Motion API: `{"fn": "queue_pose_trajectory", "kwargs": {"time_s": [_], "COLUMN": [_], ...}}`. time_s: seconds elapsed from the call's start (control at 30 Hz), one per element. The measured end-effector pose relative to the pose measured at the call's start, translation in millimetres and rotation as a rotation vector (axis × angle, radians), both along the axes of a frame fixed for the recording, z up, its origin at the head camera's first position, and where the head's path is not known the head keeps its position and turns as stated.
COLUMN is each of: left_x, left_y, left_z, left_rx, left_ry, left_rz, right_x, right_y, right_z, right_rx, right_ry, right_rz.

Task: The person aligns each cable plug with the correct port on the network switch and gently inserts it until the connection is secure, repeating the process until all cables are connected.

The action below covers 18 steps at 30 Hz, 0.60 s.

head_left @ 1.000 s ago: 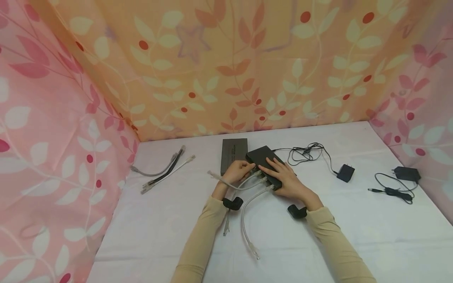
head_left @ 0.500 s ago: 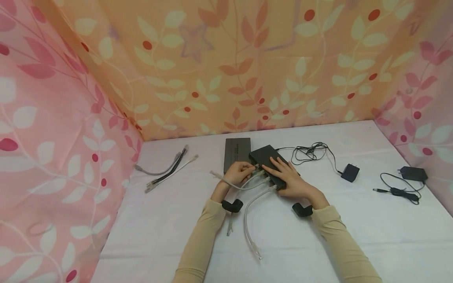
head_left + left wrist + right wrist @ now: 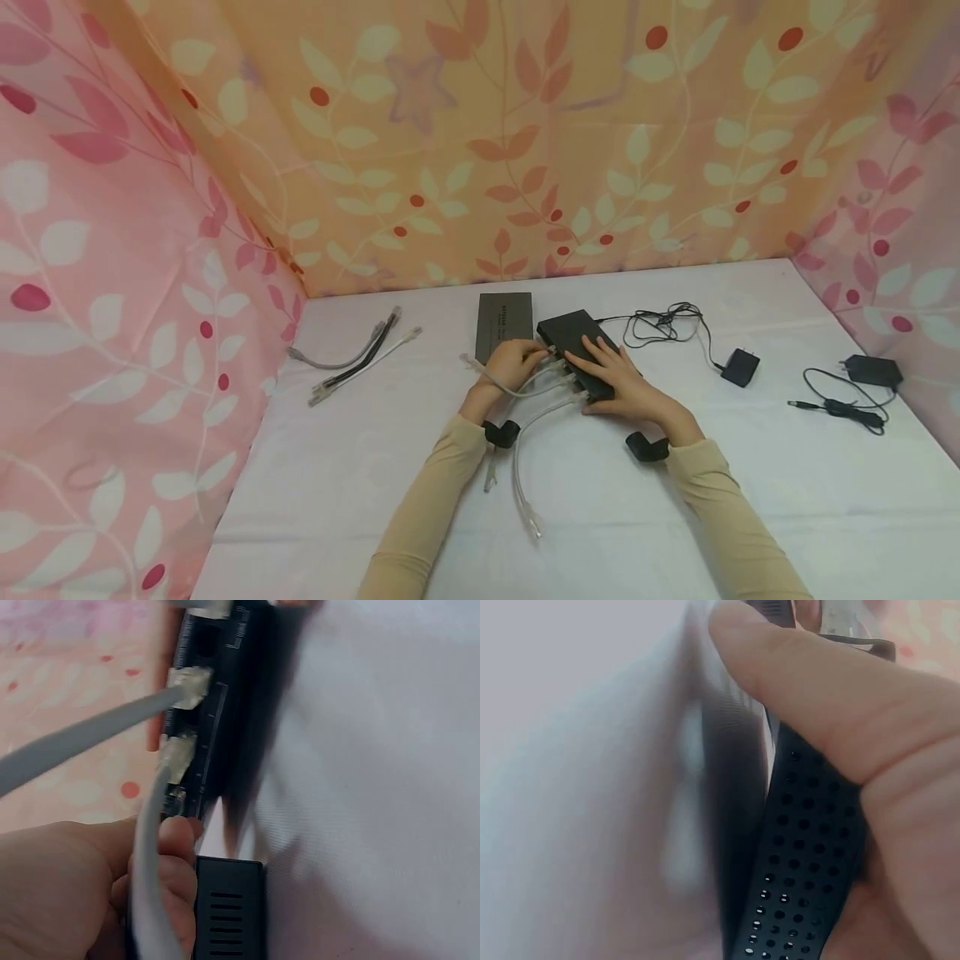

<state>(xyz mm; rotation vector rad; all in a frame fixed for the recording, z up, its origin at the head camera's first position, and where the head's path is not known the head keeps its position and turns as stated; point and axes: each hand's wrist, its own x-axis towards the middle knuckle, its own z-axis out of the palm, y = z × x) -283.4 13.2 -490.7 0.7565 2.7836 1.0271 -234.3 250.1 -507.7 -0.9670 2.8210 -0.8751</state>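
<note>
A black network switch (image 3: 567, 332) lies angled near the middle of the table, several grey Ethernet cables (image 3: 519, 467) plugged into its front ports. My left hand (image 3: 512, 364) pinches the Ethernet plug at the port nearest the switch's left end; in the left wrist view the clear plug (image 3: 177, 799) shows beside the fingertips. Spread over the top is my right hand (image 3: 628, 390), its thumb at the near end, holding the switch. Round vent holes on the switch's side (image 3: 799, 847) fill the right wrist view. The left fingers partly hide the plug.
Behind my left hand lies a second, dark grey switch (image 3: 504, 321). Loose grey and black cables (image 3: 360, 357) lie at left. A corded power adapter (image 3: 740, 367) sits to the right, another adapter (image 3: 873, 370) farther right. Patterned curtains (image 3: 487, 142) border the table.
The head view has shifted slightly. Both hands and the switch have moved a little to the right over the table; the left hand stays at the same end port.
</note>
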Motion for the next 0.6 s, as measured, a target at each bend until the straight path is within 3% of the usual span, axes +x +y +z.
{"fn": "queue_pose_trajectory", "kwargs": {"time_s": [0.2, 0.4, 0.6], "left_x": [-0.8, -2.8, -0.4], "left_y": [9.9, 13.8, 17.9], "left_z": [5.2, -0.8, -7.3], "left_rx": [-0.174, -0.283, -0.326], "left_ry": [0.118, 0.203, 0.401], "left_rz": [-0.027, -0.07, -0.096], "right_x": [3.6, 8.7, 12.7], "right_y": [4.7, 7.9, 12.0], "right_z": [-2.7, -2.6, -0.5], "right_rx": [-0.006, 0.019, 0.038], "right_ry": [-0.002, 0.026, 0.038], "right_rz": [-0.04, -0.039, -0.046]}}
